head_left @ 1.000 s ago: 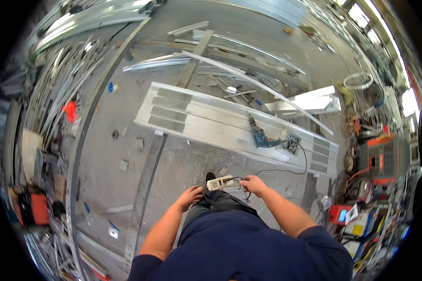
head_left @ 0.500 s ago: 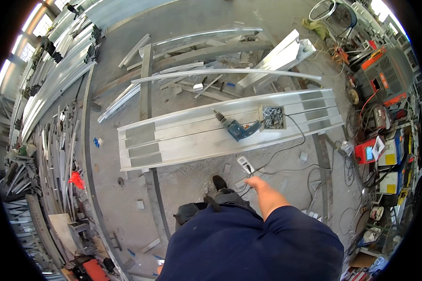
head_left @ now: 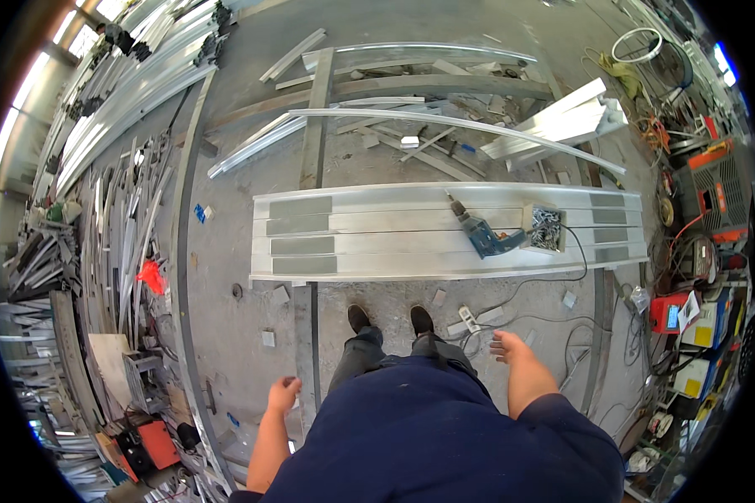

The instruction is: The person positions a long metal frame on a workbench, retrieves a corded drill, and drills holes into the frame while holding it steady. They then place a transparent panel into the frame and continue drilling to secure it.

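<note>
One power strip (head_left: 468, 319), littered floor (head_left: 226, 356), metal panel (head_left: 386, 220)

Watching remotely through the head camera, I get bright, pale light. Far ahead and left of the left hand (head_left: 283, 395), windows (head_left: 82, 40) burn out to white; a smaller glare patch (head_left: 726, 65) sits far ahead and right of the right hand (head_left: 507, 345). The metal panel (head_left: 394, 222) ahead of both hands has a soft sheen; floor (head_left: 226, 235) shadows are faint. Detail around the hands is fairly clear, softening and bowing toward the black rim.
</note>
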The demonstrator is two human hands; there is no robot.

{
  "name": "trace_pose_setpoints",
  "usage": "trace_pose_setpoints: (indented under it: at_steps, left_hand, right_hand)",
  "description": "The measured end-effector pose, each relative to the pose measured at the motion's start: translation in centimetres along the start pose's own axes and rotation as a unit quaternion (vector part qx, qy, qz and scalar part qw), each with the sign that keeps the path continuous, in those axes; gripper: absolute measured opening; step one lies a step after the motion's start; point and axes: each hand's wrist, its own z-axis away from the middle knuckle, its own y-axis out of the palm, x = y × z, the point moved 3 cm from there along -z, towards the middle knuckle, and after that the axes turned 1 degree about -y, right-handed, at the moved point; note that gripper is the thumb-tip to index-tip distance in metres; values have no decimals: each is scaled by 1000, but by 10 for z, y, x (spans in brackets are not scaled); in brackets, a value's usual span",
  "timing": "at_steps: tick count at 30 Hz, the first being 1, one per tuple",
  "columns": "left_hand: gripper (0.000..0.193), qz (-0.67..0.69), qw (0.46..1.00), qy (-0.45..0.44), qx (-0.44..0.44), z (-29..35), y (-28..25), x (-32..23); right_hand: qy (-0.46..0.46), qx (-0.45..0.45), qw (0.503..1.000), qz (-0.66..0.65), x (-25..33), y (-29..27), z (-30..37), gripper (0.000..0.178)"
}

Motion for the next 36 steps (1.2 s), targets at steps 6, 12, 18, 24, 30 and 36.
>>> trace_pose_setpoints:
  at_steps: [6, 12, 18, 24, 30, 36]
  left_hand:
    - [36, 0, 998, -25, 61, -53, -23, -40]
    - [36, 42, 985, -139, 97, -108, -39, 19]
    - [37, 33, 983, -165, 70, -125, -71, 31]
    - [40, 52, 994, -93, -10, -118, -87, -32]
    - [45, -39, 992, -112, 39, -52, -82, -85]
    - [49, -59, 982, -179, 12, -7, -68, -72]
  right_hand:
    - [-37, -76, 996, 3, 4, 8, 14, 62]
    - [-107, -122, 976, 147, 41, 43, 45, 53]
    - [-276, -189, 899, 284, 139, 95, 76, 62]
    - [-367, -327, 794, 358, 250, 82, 37, 84]
    - [-301, -373, 727, 491, 320, 83, -13, 100]
    - [-220, -294, 759, 537, 335, 84, -47, 97]
